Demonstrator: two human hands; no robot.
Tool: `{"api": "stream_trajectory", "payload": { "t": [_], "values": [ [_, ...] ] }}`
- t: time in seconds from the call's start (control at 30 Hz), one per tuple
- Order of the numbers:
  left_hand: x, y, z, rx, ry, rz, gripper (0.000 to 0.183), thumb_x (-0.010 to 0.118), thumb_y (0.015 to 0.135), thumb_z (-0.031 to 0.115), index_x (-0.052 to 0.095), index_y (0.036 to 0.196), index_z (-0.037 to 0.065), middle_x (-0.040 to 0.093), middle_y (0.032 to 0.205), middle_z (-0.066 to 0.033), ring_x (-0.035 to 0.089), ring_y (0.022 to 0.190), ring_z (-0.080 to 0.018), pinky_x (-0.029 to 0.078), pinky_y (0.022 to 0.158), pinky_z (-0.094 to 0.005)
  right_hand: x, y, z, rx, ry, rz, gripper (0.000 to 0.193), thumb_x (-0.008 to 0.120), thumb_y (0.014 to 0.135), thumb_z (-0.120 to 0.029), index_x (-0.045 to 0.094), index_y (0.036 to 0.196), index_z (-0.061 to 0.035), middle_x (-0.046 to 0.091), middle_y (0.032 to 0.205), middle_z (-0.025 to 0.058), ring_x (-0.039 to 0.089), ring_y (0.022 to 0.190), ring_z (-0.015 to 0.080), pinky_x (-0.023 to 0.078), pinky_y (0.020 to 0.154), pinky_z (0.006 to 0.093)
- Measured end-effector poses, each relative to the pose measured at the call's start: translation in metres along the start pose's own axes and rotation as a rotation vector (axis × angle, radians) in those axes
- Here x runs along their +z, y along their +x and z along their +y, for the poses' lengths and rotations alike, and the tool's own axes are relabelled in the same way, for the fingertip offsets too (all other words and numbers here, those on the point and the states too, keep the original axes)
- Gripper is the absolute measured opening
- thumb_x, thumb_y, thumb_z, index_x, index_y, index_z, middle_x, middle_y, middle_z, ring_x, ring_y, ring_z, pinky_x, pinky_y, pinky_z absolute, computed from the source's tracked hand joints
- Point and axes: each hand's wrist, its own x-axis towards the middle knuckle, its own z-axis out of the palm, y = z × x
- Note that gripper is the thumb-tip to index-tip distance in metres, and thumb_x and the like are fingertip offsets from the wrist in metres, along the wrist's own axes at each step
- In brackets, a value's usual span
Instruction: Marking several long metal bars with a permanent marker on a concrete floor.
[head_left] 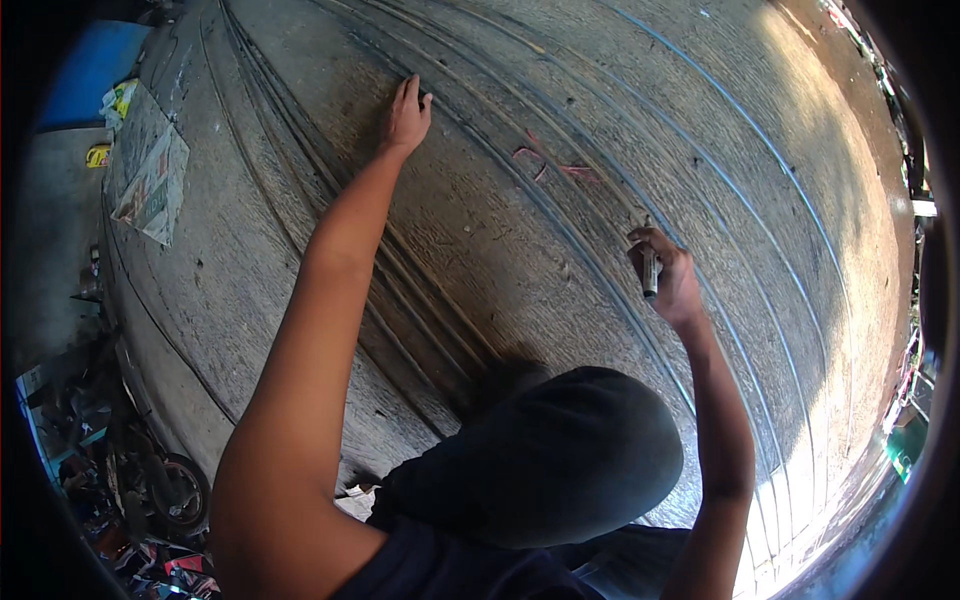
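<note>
Left hand [407,120] at rods [500,158]: fingers narrow, can't tell grip. Right hand [668,268] holds marker [650,276]. Floor [222,310] stretches to left edge.

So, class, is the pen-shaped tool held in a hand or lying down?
Held: the right hand is curled around the pen-shaped tool.

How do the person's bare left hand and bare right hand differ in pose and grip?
The bare left hand reaches near the picture's top; the bare right hand is lower and further right. The left hand's fingers look mostly extended; the right hand's curl around a short, pale, cylindrical marker-like tool. Whether the left hand holds anything is unclear. Both are over the rough grey floor.
</note>
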Motion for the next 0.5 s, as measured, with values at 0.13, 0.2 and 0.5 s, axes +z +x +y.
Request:
{"api": "stream_trajectory", "payload": {
  "t": [0.13,0.2,0.5],
  "values": [
    [0.008,0.003,-0.001,-0.001,-0.147,0.163,0.047,0.052,0.105,0.027,0.047,0.145,0.003,0.048,0.148,-0.0197,0.050,0.132,-0.0411,0.047,0.104,-0.0482,0.031,0.053,-0.011,-0.048,0.005,0.005,0.027,0.066,0.084,0.003,0.064,0.111,-0.0006,0.070,0.082,0.0125,0.070,0.071,0.0207,0.052,0.068,0.0345],
    [0.014,-0.003,0.002,0.060,-0.201,0.264,0.043,0.051,0.105,0.024,0.048,0.143,0.004,0.050,0.145,-0.0195,0.053,0.129,-0.0410,0.049,0.100,-0.0488,0.042,0.080,-0.018,0.021,0.029,-0.019,0.027,0.066,0.085,0.002,0.064,0.111,-0.0007,0.071,0.083,0.0126,0.070,0.072,0.0211,0.052,0.068,0.0348],
    [-0.019,0.042,-0.074,0.221,-0.206,0.133,0.038,0.044,0.109,0.024,0.046,0.144,0.008,0.051,0.137,-0.0175,0.060,0.115,-0.0377,0.057,0.085,-0.0487,0.139,0.222,-0.036,-0.188,-0.143,0.090,0.042,0.072,0.083,-0.008,0.059,0.123,-0.0059,0.068,0.114,0.0194,0.064,0.114,0.0382,0.050,0.096,0.0475]
  ]
}}
